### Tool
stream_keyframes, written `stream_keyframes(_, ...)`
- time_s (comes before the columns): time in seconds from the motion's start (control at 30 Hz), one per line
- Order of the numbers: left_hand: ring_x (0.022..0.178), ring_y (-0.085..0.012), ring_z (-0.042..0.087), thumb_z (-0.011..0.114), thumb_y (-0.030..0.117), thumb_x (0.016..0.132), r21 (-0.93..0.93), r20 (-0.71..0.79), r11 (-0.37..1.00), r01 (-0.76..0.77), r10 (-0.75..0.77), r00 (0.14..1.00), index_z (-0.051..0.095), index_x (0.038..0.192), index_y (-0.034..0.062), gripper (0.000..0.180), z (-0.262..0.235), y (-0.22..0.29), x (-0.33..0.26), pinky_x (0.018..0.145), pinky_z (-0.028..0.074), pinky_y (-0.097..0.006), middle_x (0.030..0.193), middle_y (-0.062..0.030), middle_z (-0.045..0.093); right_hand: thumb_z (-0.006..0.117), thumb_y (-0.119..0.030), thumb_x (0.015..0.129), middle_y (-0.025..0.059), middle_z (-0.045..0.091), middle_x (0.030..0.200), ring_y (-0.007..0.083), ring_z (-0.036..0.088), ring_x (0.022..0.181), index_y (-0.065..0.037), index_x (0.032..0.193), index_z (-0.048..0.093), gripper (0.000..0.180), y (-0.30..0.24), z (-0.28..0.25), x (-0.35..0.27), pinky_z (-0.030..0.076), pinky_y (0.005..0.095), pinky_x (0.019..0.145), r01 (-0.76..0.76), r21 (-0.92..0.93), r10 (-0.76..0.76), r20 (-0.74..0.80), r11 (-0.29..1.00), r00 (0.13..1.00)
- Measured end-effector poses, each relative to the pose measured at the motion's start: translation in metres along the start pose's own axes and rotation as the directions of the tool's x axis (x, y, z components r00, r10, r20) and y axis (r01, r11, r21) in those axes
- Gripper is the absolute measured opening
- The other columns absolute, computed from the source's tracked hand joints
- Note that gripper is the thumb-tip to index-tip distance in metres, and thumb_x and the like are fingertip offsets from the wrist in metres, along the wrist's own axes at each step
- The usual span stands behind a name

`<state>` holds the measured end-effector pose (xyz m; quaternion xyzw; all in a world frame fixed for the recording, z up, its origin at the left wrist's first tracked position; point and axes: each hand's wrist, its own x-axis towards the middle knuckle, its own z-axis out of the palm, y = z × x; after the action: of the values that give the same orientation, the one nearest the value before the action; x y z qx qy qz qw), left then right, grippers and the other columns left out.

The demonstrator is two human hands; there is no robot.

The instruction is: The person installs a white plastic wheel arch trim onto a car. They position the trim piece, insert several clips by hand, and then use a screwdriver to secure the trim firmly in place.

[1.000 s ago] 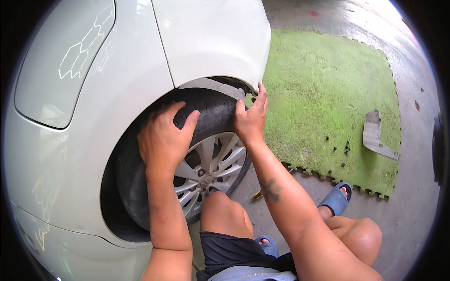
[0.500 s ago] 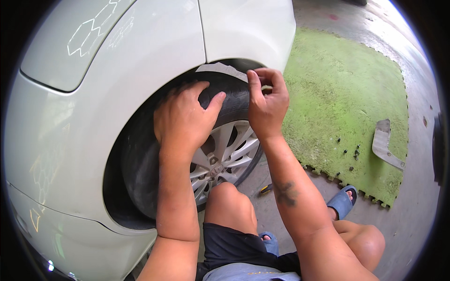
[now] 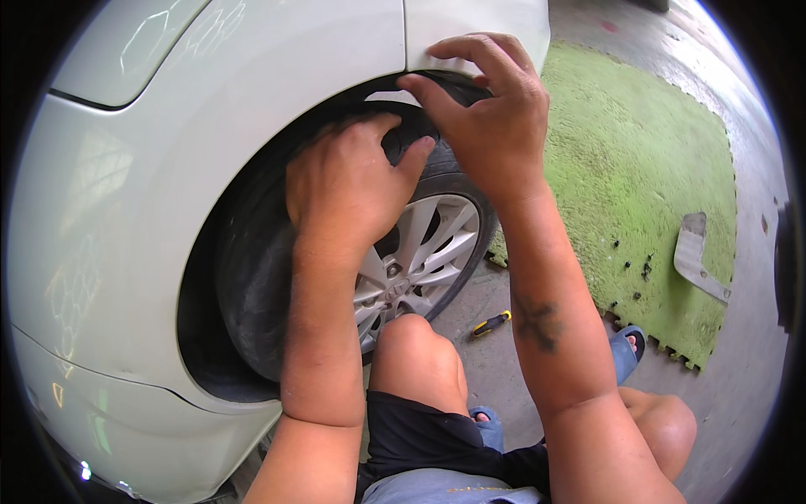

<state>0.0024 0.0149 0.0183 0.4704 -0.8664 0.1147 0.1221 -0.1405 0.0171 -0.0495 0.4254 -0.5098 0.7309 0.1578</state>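
Note:
The white car's wheel arch [image 3: 336,94] curves over a black tyre [image 3: 243,294] with a silver alloy wheel [image 3: 432,239]. My left hand [image 3: 348,172] lies over the top of the tyre, its thumb spread from the index finger; the other fingertips disappear into the gap. At the arch's upper right edge is my right hand [image 3: 499,105], thumb and fingers apart. Its thumb tip is by the lip, with the fingers over the white bumper panel [image 3: 474,21]. A pale strip [image 3: 390,97] shows inside the arch near that thumb. I see nothing held in either hand.
A yellow-and-black handled tool [image 3: 491,323] lies on the concrete by my knee. On the green foam mat [image 3: 638,168] to the right are several small dark fasteners [image 3: 646,267] and a bent grey plastic piece [image 3: 695,256]. My sandalled feet are below.
My right hand has gone up along the arch edge, and its thumb and fingers have opened from a near pinch. The left hand has shifted slightly right and up. The view has moved a little.

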Motion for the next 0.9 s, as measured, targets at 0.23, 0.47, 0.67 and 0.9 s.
stream_keyframes(0.23, 0.103, -0.0338, 0.071, 0.072, 0.048, 0.089, -0.008, -0.015, 1.000, -0.022, 0.022, 1.000, 0.077, 0.118, 0.0130, 0.046, -0.002, -0.002, 0.000, 0.090, 0.056, -0.045, 0.107, -0.0147, 0.077, 0.089, -0.020, 0.070, 0.0066, 0.072, 0.094, 0.0292, 0.067, 0.092, -0.014, 0.092, 0.078, 0.025, -0.010, 0.005, 0.000, 0.055, 0.0407, 0.081, -0.026, 0.014, 0.026, -0.007, 1.000, 1.000)
stream_keyframes(0.47, 0.106, -0.0342, 0.070, 0.070, 0.049, 0.090, -0.061, -0.009, 0.998, -0.002, 0.001, 1.000, 0.077, 0.118, 0.0123, 0.047, -0.002, -0.005, 0.001, 0.092, 0.055, -0.046, 0.110, -0.0150, 0.076, 0.081, -0.008, 0.086, 0.0029, 0.076, 0.089, 0.0082, 0.068, 0.077, -0.005, 0.098, 0.078, 0.012, -0.002, -0.019, 0.004, 0.053, 0.0246, 0.070, -0.331, 0.354, 0.374, -0.059, 0.875, 0.926)
stream_keyframes(0.67, 0.107, -0.0334, 0.070, 0.069, 0.048, 0.090, -0.037, -0.019, 0.999, -0.006, 0.005, 1.000, 0.076, 0.119, 0.0122, 0.046, -0.001, -0.007, 0.000, 0.093, 0.055, -0.046, 0.111, -0.0145, 0.076, 0.077, -0.009, 0.090, 0.0043, 0.076, 0.090, 0.0098, 0.068, 0.078, -0.002, 0.100, 0.077, 0.012, 0.009, -0.024, -0.005, 0.054, 0.0253, 0.073, -0.377, 0.300, 0.402, -0.023, 0.876, 0.915)
stream_keyframes(0.9, 0.110, -0.0339, 0.070, 0.070, 0.049, 0.089, -0.068, -0.041, 0.998, 0.008, -0.010, 0.999, 0.076, 0.119, 0.0125, 0.048, 0.000, -0.004, 0.000, 0.093, 0.055, -0.045, 0.116, -0.0147, 0.075, 0.060, -0.001, 0.096, 0.0099, 0.076, 0.103, 0.0131, 0.066, 0.087, -0.002, 0.119, 0.067, 0.025, 0.026, -0.024, -0.020, 0.053, 0.0264, 0.076, -0.442, 0.313, 0.478, -0.045, 0.841, 0.877)
